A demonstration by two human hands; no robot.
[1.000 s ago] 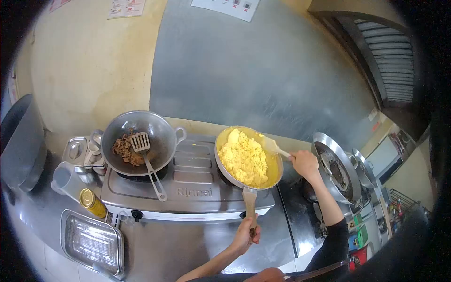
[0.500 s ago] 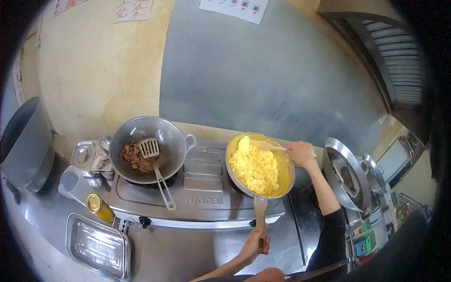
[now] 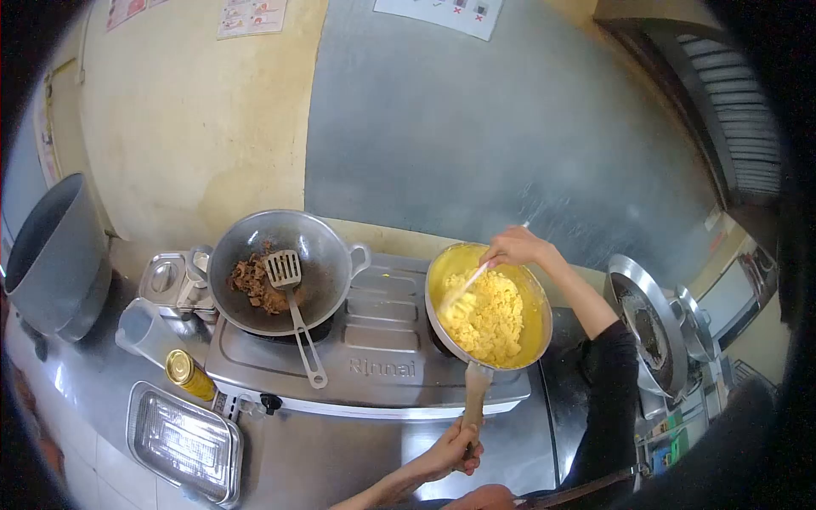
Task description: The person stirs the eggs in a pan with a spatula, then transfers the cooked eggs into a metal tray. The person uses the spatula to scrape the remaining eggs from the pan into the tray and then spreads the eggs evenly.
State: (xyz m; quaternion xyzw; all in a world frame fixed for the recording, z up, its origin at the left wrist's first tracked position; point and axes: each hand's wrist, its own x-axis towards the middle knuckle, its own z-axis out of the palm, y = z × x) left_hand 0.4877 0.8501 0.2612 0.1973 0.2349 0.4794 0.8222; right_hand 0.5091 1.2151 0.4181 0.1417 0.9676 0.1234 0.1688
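Note:
My left hand (image 3: 457, 450) is closed around the wooden handle (image 3: 476, 393) of a frying pan (image 3: 539, 316) on the right burner. Soft yellow scrambled eggs (image 3: 495, 316) lie heaped in the pan. Over the pan's far rim, my right hand (image 3: 515, 246) grips a pale spatula (image 3: 464, 291), slanted down to the left with its blade in the eggs. To the left, a wok (image 3: 323, 255) holds browned chopped meat (image 3: 253, 279). A slotted turner (image 3: 299, 327) rests in it, its handle hanging over the near rim.
Beneath both pans is a two-burner gas stove (image 3: 374, 340). At left are a large pot (image 3: 59, 263), a plastic jug (image 3: 146, 330), a yellow-sided can (image 3: 189, 374) and a metal tray (image 3: 185, 442). Another wide pan (image 3: 629, 272) stands at right.
My right hand has moved left and up over the pan's far rim. The spatula has swung from the right side to the left part of the eggs. My left hand keeps its hold.

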